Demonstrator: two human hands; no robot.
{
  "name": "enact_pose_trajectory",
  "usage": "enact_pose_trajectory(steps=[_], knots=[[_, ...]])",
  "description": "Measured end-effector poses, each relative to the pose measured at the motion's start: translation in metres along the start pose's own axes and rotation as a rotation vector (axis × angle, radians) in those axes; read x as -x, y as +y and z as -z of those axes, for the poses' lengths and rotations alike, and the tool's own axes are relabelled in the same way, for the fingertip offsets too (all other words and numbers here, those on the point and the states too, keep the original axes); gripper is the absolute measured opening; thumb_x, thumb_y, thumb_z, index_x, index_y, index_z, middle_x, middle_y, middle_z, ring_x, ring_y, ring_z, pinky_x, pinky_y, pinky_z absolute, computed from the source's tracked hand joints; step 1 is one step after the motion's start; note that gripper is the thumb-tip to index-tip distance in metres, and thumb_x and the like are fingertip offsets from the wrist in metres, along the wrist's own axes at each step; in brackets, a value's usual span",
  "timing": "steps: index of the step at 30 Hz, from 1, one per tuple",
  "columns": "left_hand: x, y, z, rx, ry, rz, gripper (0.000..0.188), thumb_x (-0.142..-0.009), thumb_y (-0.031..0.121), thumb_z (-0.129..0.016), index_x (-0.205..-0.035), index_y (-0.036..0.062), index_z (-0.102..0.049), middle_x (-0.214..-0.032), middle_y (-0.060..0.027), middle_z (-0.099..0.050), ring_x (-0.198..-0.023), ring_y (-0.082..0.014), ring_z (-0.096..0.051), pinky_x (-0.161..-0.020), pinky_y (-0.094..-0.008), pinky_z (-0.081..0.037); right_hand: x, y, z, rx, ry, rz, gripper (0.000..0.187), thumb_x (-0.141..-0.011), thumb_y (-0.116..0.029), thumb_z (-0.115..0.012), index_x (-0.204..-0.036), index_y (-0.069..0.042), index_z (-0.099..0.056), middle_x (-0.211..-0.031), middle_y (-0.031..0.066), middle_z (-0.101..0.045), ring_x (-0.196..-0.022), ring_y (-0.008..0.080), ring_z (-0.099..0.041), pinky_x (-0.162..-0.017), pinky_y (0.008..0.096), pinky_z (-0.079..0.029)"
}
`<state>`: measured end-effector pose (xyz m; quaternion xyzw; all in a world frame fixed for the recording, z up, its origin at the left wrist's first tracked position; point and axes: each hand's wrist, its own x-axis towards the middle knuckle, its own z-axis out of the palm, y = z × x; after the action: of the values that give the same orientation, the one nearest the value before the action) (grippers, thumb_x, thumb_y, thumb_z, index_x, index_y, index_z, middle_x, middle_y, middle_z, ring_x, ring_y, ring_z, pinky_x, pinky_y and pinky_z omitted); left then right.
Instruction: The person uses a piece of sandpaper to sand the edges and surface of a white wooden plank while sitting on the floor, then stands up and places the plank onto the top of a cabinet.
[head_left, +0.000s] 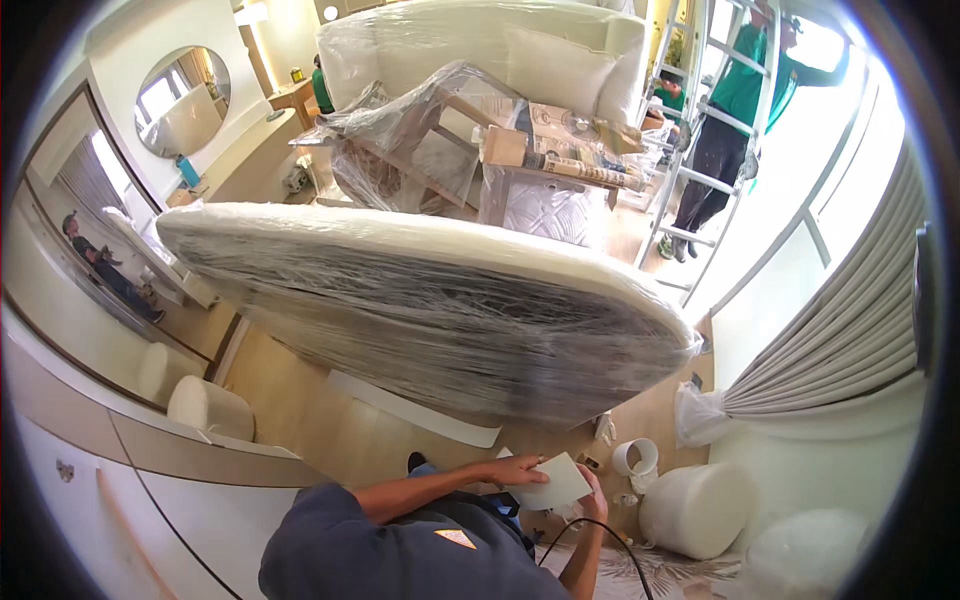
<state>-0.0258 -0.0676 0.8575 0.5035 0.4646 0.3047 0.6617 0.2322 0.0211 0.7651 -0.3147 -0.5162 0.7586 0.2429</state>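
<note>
A pale, flat rectangular piece [562, 480] is held in front of my body, its exact kind hard to make out. My left hand [520, 470] grips its left side, with the thumb and fingers lying over the surface. Along the right edge my right hand [593, 497] has its fingers closed round the piece. A thin black cable [625, 546] loops past my right forearm.
Ahead stands a big panel-like piece in clear plastic wrap [430, 310]. A white strip [410, 408] lies on the wooden floor. To the right are a white roll [636, 458], a cream pouf [697, 510] and curtains [830, 335]. A person stands on a ladder [712, 180].
</note>
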Motion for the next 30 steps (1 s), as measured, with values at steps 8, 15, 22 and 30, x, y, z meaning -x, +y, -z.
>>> enact_pose_trajectory(steps=[8, 15, 22, 30], knots=[[0.109, -0.043, 0.089, 0.092, 0.112, -0.041, 0.054, -0.098, 0.035, -0.057, -0.137, -0.0005, -0.047, -0.122, -0.0086, -0.059, -0.110, -0.0156, -0.052, -0.096, -0.0322, -0.043, -0.114, 0.041, -0.074, 0.549, -0.255, -0.221, 0.054, -0.092, -0.034, -0.065, -0.133, -0.002, -0.052, -0.111, 0.0142, -0.067, -0.097, 0.0187, -0.063, -0.082, 0.0317, -0.051], [0.234, -0.064, 0.178, 0.238, 0.199, -0.179, 0.055, -0.099, 0.038, -0.056, -0.137, 0.0002, -0.047, -0.121, -0.0094, -0.061, -0.112, -0.0167, -0.053, -0.097, -0.0335, -0.043, -0.208, 0.041, -0.258, 0.823, -0.580, -0.336, 0.052, -0.093, -0.034, -0.064, -0.132, -0.001, -0.053, -0.109, 0.0134, -0.067, -0.097, 0.0184, -0.063, -0.082, 0.0319, -0.051], [0.378, -0.073, 0.243, 0.193, 0.660, -0.268, 0.056, -0.097, 0.040, -0.057, -0.136, 0.0005, -0.049, -0.123, -0.0087, -0.060, -0.113, -0.0180, -0.053, -0.097, -0.0341, -0.044, -0.290, 0.056, -0.438, 1.016, -0.944, -0.337, 0.050, -0.093, -0.033, -0.064, -0.130, -0.001, -0.055, -0.108, 0.0126, -0.066, -0.097, 0.0181, -0.063, -0.082, 0.0321, -0.050], [0.532, -0.111, 0.263, 0.412, 1.272, -0.355, 0.051, -0.096, 0.035, -0.060, -0.131, -0.0010, -0.052, -0.119, -0.0078, -0.062, -0.108, -0.0169, -0.056, -0.095, -0.0324, -0.044, -0.345, 0.109, -0.592, 1.072, -1.222, -0.394, 0.050, -0.093, -0.033, -0.063, -0.131, -0.001, -0.055, -0.110, 0.0121, -0.065, -0.097, 0.0178, -0.062, -0.080, 0.0321, -0.051]])
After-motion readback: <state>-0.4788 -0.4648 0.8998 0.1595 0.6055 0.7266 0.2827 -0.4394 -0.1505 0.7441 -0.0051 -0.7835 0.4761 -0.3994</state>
